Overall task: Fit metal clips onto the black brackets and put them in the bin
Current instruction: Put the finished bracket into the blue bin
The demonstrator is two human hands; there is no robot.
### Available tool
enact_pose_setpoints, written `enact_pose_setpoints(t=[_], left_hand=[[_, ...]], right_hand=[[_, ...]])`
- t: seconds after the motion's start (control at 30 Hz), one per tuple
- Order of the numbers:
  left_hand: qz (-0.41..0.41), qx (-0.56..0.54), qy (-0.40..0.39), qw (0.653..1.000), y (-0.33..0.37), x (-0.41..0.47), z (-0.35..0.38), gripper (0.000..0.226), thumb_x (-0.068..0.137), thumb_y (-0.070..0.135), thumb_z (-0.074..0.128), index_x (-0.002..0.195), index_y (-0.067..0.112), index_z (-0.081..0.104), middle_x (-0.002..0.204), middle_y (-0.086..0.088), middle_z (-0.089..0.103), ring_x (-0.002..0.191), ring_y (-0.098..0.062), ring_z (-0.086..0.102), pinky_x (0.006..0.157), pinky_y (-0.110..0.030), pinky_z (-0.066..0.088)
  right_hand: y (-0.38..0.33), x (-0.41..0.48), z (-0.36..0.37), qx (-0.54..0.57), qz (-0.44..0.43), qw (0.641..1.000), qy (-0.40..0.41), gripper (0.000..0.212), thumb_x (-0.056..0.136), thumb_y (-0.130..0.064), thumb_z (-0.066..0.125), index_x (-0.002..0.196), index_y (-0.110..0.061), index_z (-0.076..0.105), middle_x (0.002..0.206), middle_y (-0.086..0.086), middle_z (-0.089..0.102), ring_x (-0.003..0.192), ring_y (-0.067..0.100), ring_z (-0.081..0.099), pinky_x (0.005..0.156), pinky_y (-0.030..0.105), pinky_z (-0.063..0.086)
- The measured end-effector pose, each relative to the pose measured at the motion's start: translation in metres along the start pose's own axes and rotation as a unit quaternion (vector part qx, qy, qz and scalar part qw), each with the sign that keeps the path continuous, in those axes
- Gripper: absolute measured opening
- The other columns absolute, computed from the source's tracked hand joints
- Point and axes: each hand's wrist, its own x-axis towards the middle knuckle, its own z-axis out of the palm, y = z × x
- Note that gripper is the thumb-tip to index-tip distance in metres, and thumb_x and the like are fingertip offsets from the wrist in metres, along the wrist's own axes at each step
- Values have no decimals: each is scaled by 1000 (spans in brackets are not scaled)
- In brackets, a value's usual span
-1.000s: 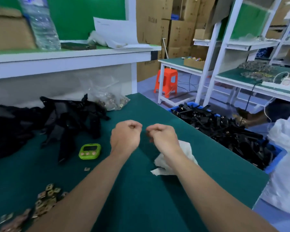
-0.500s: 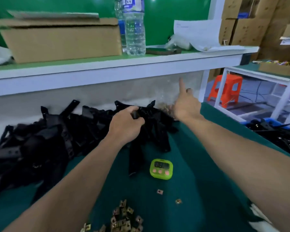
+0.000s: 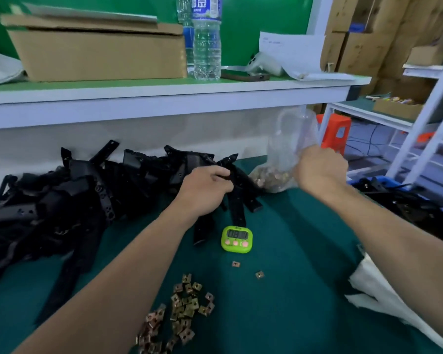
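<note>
A heap of black brackets [image 3: 69, 198] lies along the back left of the green table. My left hand [image 3: 205, 190] grips one bracket [image 3: 237, 200] at the heap's right end. My right hand [image 3: 320, 167] holds the clear plastic bag of metal clips [image 3: 279, 172], lifting its upper part while the clips sag at the bottom on the table. A loose pile of brass-coloured metal clips [image 3: 182, 310] lies near the front edge, with two single clips [image 3: 235, 263] beside it. The blue bin [image 3: 384, 181] with finished brackets shows at the right edge, mostly hidden by my right arm.
A green timer [image 3: 237, 238] sits just in front of my left hand. A white cloth [image 3: 379, 297] lies at the front right. The shelf above [image 3: 164, 98] carries a cardboard box [image 3: 97, 52], water bottles [image 3: 207, 44] and papers. An orange stool [image 3: 335, 131] stands beyond the table.
The view swung left from the bin to the bracket heap. My left hand took hold of a bracket. My right hand went from pointing to holding the clip bag.
</note>
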Motion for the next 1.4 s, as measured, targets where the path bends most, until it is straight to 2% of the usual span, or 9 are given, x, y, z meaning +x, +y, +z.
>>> enact_pose_setpoints(t=[0.23, 0.33, 0.47, 0.57, 0.67, 0.8, 1.0, 1.13, 1.4], left_hand=[[-58, -140, -92, 984, 13, -82, 41, 45, 82, 49, 64, 120, 25, 66, 87, 1, 72, 68, -14, 69, 64, -34, 59], [-59, -10, -46, 997, 8, -108, 46, 31, 81, 38, 69, 109, 27, 64, 88, 0, 69, 76, -19, 65, 71, -37, 57], [61, 132, -31, 989, 6, -144, 42, 59, 87, 35, 62, 142, 36, 44, 85, 0, 67, 86, -26, 64, 78, -37, 53], [119, 91, -62, 987, 2, -162, 37, 45, 89, 28, 58, 133, 29, 48, 78, 10, 57, 77, -10, 59, 70, -19, 48], [185, 57, -38, 980, -14, -163, 31, 35, 83, -7, 65, 113, 8, 55, 95, 1, 61, 79, -6, 56, 65, -22, 48], [124, 143, 8, 982, -22, -166, 39, 76, 74, -5, 71, 134, 30, 41, 99, 8, 47, 81, -15, 49, 67, -25, 42], [143, 199, 13, 969, -18, -167, 67, 103, 71, -14, 64, 152, 29, 18, 124, 0, 43, 85, -29, 57, 70, -39, 44], [154, 213, 34, 964, -22, -161, 56, 102, 71, -9, 75, 147, 33, 22, 115, 2, 45, 75, -23, 54, 68, -39, 47], [161, 222, 3, 962, -23, -168, 56, 89, 64, -19, 60, 135, 29, 35, 98, 7, 38, 64, -13, 44, 58, -34, 33]], right_hand=[[-9, -172, -37, -84, -208, 971, -77, 9, 86, -29, 62, 81, -22, 62, 92, 4, 73, 82, 28, 69, 55, 29, 27], [-14, -224, -57, -56, -238, 963, -114, 24, 90, -31, 59, 72, -20, 49, 79, 2, 68, 62, 25, 58, 50, 31, 17], [-22, -262, -92, -96, -345, 930, -84, 49, 81, -41, 76, 58, -19, 39, 49, -2, 28, 43, 15, 20, 48, 28, 12], [-41, -255, -105, -86, -398, 913, 0, 34, 80, -25, 76, 73, 0, 53, 55, 2, 49, 46, 22, 45, 51, 31, 27], [-54, -224, -102, 17, -356, 926, -124, 18, 87, -8, 64, 73, -11, 53, 73, 4, 61, 56, 17, 50, 48, 28, 29], [-48, -179, -51, -92, -215, 915, -328, 10, 91, -3, 60, 92, -11, 66, 79, 3, 57, 65, 18, 53, 60, 28, 44], [-47, -158, -3, 32, -107, 947, -300, 38, 100, -14, 46, 67, -24, 30, 96, 6, 48, 90, 28, 41, 80, 36, 36], [-58, -154, -15, -39, -127, 938, -319, 26, 52, -20, 55, 64, -27, 33, 58, -12, 36, 57, 13, 33, 58, 22, 31], [-39, -157, -23, -143, -229, 904, -333, 21, 93, -30, 59, 74, -25, 52, 74, -3, 51, 80, 20, 55, 83, 28, 49]])
